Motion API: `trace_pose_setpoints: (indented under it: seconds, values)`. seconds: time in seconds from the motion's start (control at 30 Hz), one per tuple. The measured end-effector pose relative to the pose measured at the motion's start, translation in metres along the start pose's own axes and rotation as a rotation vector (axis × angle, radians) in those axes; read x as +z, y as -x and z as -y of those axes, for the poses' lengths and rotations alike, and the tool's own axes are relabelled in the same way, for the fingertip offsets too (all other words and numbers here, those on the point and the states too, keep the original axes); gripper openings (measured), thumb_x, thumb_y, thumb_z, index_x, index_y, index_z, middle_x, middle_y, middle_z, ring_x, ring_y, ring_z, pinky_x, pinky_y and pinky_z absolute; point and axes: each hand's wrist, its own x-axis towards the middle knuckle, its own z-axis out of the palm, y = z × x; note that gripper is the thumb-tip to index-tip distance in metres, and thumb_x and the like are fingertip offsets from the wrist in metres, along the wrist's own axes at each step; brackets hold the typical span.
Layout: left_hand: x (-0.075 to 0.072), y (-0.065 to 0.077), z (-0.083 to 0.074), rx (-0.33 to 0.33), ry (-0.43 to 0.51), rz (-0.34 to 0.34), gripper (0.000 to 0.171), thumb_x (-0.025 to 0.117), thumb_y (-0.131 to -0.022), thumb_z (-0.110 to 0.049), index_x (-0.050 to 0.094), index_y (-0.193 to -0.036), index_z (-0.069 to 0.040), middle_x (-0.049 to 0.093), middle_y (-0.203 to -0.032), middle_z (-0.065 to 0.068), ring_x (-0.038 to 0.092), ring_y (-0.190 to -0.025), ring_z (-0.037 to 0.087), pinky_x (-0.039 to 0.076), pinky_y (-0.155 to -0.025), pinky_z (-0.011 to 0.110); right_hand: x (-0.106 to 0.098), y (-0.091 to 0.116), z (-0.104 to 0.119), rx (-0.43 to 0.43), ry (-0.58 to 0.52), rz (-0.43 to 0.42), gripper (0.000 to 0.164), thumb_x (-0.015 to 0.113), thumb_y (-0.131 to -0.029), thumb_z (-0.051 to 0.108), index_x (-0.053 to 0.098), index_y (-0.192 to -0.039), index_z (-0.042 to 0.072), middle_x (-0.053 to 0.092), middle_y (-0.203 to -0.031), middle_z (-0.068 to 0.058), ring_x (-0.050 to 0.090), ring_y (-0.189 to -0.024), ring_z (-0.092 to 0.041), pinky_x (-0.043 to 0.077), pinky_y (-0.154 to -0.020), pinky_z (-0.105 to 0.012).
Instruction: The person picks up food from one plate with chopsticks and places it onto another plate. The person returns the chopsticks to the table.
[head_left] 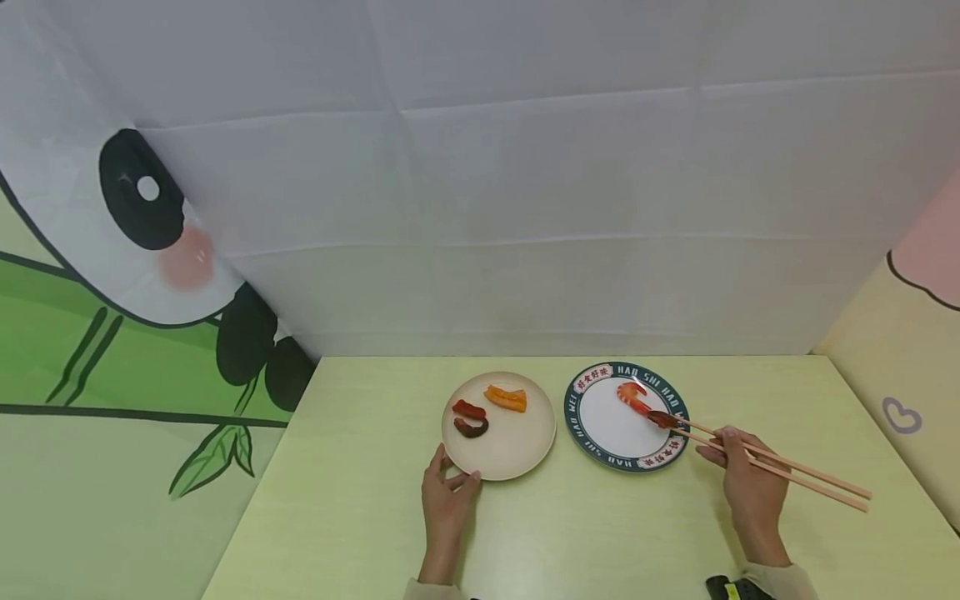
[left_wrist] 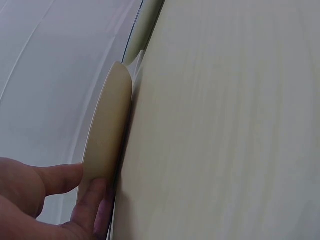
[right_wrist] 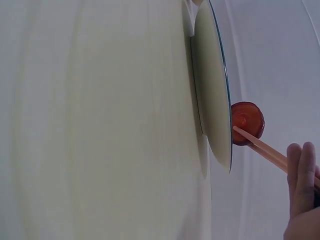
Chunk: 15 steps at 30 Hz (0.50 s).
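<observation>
My left fingers (head_left: 446, 492) hold the near-left rim of a cream plate (head_left: 517, 446) bearing a red piece (head_left: 468, 409), a curved brown piece (head_left: 472, 429) and an orange piece (head_left: 506, 398). Just beside it, a green-rimmed plate (head_left: 600, 417) carries a shrimp (head_left: 638, 406). At its right rim, a dark red-brown morsel (head_left: 663, 419) meets the tips of the chopsticks (head_left: 825, 478) that my right fingers (head_left: 753, 483) grip over the surface (head_left: 585, 533).
</observation>
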Motion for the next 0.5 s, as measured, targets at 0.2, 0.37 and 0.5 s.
trace_pose_setpoints:
  seconds: [0.2,0.37,0.5]
  values:
    - [0.0004,-0.0004,-0.0015,-0.004,-0.003,-0.002,0.079,0.077,-0.085,0.008,0.040,-0.154,0.014,0.056,-0.129,0.028,0.072,-0.092,0.030,0.050,-0.070,0.018,0.0000,-0.0011,-0.0015,-0.017,0.041,0.012,0.021,0.062,-0.104,0.002,0.076,-0.092,0.011,0.075,-0.077,0.004,0.074,-0.061,-0.002,0.057,-0.062,-0.017]
    - [0.0006,0.0006,-0.0039,-0.007,-0.013,-0.002,0.079,0.077,-0.085,0.009,0.040,-0.154,0.014,0.055,-0.129,0.028,0.072,-0.092,0.029,0.050,-0.070,0.019,0.0000,-0.0030,-0.0026,-0.014,0.100,0.020,0.014,0.062,-0.105,0.002,0.074,-0.097,0.001,0.075,-0.078,0.006,0.073,-0.061,-0.001,0.056,-0.062,-0.016]
    - [0.0001,0.0016,-0.0039,-0.005,-0.015,-0.002,0.079,0.077,-0.085,0.010,0.040,-0.154,0.014,0.055,-0.128,0.028,0.073,-0.092,0.031,0.050,-0.070,0.019,0.0000,-0.0032,-0.0026,-0.005,0.222,0.031,0.018,0.061,-0.106,0.006,0.071,-0.105,-0.009,0.073,-0.078,0.011,0.072,-0.062,0.003,0.055,-0.063,-0.013]
